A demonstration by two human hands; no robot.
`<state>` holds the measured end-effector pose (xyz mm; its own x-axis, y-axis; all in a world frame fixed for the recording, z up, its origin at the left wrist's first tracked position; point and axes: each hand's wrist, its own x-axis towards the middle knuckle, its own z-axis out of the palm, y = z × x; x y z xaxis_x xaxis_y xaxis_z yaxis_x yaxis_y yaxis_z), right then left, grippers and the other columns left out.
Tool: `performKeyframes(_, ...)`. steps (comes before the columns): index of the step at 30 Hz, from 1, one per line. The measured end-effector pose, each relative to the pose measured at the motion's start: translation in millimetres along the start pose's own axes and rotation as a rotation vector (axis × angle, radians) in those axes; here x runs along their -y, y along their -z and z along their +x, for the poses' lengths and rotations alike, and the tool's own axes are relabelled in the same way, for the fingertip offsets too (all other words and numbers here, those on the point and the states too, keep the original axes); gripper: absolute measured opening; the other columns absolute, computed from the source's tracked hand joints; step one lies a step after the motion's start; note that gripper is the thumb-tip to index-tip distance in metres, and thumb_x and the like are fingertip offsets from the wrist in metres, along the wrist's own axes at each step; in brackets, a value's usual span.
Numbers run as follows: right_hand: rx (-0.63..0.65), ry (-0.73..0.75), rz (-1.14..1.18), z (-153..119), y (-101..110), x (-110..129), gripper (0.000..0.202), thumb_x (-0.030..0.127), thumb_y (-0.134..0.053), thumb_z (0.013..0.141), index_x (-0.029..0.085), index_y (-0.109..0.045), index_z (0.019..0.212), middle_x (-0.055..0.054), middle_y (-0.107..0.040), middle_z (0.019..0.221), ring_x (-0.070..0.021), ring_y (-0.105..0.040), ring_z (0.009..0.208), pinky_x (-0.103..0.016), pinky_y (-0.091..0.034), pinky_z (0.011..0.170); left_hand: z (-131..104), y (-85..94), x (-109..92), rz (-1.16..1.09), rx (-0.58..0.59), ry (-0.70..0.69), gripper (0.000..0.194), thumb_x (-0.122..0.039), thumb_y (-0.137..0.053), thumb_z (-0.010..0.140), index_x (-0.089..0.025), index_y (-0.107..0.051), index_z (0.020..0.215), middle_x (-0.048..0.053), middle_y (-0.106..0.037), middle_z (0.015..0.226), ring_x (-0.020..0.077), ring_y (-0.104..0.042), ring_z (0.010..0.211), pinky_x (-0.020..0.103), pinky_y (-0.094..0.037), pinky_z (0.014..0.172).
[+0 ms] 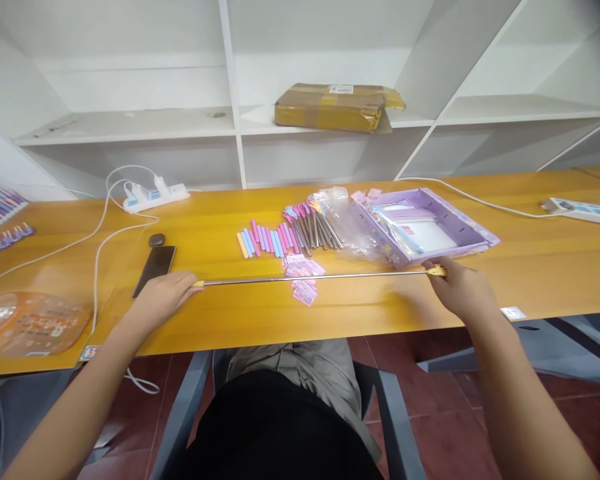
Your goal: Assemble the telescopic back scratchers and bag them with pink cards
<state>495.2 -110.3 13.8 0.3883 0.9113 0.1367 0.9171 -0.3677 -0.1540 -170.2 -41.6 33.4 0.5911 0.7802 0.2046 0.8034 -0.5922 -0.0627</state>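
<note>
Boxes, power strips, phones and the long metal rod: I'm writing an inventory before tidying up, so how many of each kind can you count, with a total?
Boxes: 2 (cardboard box, open purple box)
Power strips: 2 (left power strip, right power strip)
Phone: 1
Long metal rod: 1
Total: 6

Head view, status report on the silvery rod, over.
Left hand and right hand gripping silvery rod, one at each yellow end. Rod stretched across pink cards. Purple tray close beyond right hand; rod's span looks unobstructed.
</note>
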Motion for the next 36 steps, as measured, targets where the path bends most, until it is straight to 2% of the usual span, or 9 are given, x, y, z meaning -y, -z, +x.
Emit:
performKeyframes(4,-0.053,-0.057,-0.015,8,1,10,0.04,0.046,-0.055,0.104,0.017,-0.076,0.121,-0.022,-0.077,0.09,-0.0336,-0.067,0.078,-0.04,-0.039,0.071,8,-3.0,-5,0.008,0.047,0.029,0.054,-0.057,-0.032,0.116,-0.022,-0.068,0.097,0.008,-0.075,0.088,0.0237,-0.073,0.085,0.031,-0.048,0.073)
performKeyframes(6,-0.065,-0.056,-0.017,10,1,30,0.039,0.044,-0.056,0.103,0.016,-0.074,0.122,-0.021,-0.077,0.09,-0.0347,-0.069,0.081,-0.04,-0.039,0.071,17,-4.2,-20,-0.006,0.071,0.041,0.051,-0.054,-0.034,0.117,-0.022,-0.069,0.098,0.008,-0.077,0.089,0.0233,-0.075,0.086,0.029,-0.048,0.072)
performKeyframes(8,-0.056,-0.015,-0.001,3,-1,70,0.032,0.035,-0.058,0.101,0.016,-0.074,0.122,-0.019,-0.077,0.09,-0.0343,-0.071,0.084,-0.038,-0.041,0.072,32,-5.0,-49,-0.039,0.097,0.051,0.047,-0.051,-0.037,0.117,-0.022,-0.07,0.101,0.008,-0.079,0.093,0.0233,-0.076,0.086,0.029,-0.047,0.07)
performKeyframes(11,-0.06,0.042,0.05,-25,-8,159,0.026,0.022,-0.058,0.097,0.016,-0.071,0.12,-0.018,-0.077,0.098,-0.0295,-0.073,0.082,-0.035,-0.044,0.072,61,-4.9,-110,-0.087,0.145,0.056,0.042,-0.045,-0.039,0.118,-0.02,-0.071,0.107,0.011,-0.081,0.102,0.0264,-0.078,0.091,0.031,-0.046,0.067)
performKeyframes(13,0.017,0.125,0.057,-50,-13,218,0.025,0.023,-0.059,0.1,0.015,-0.066,0.122,-0.019,-0.077,0.105,-0.0264,-0.073,0.077,-0.032,-0.043,0.067,78,-4.5,-145,-0.094,0.183,0.056,0.042,-0.045,-0.038,0.118,-0.019,-0.071,0.111,0.013,-0.08,0.102,0.0275,-0.078,0.089,0.033,-0.046,0.067)
performKeyframes(16,0.08,0.223,0.044,-77,-17,268,0.028,0.032,-0.06,0.104,0.015,-0.06,0.127,-0.021,-0.074,0.117,-0.0259,-0.074,0.08,-0.031,-0.043,0.065,91,-5.0,-166,-0.112,0.205,0.095,0.04,-0.046,-0.041,0.118,-0.019,-0.07,0.113,0.013,-0.081,0.105,0.0263,-0.078,0.085,0.032,-0.045,0.066)
performKeyframes(23,0.089,0.419,-0.04,-76,-15,249,0.021,0.03,-0.066,0.103,0.016,-0.061,0.117,-0.018,-0.074,0.11,-0.0283,-0.073,0.093,-0.032,-0.043,0.071,84,-5.5,-145,-0.107,0.205,0.005,0.036,-0.044,-0.043,0.118,-0.019,-0.068,0.11,0.011,-0.08,0.104,0.0231,-0.078,0.092,0.028,-0.047,0.069)
performKeyframes(29,-0.026,0.696,-0.013,-74,-24,249,0.014,0.026,-0.067,0.102,0.015,-0.068,0.111,-0.018,-0.075,0.114,-0.0305,-0.068,0.104,-0.036,-0.044,0.083,85,7.2,-163,-0.152,0.276,0.073,0.034,-0.05,-0.056,0.112,-0.019,-0.07,0.109,0.013,-0.082,0.104,0.029,-0.08,0.093,0.034,-0.052,0.073)
performKeyframes(36,0.078,0.656,0.015,-78,-36,254,0.035,0.029,-0.042,0.114,0.017,-0.075,0.116,-0.014,-0.082,0.097,-0.0252,-0.07,0.08,-0.033,-0.031,0.068,80,5.6,-166,0.003,0.307,0.141,0.03,-0.033,-0.053,0.11,-0.019,-0.079,0.107,0.016,-0.083,0.094,0.0305,-0.082,0.086,0.036,-0.052,0.069)
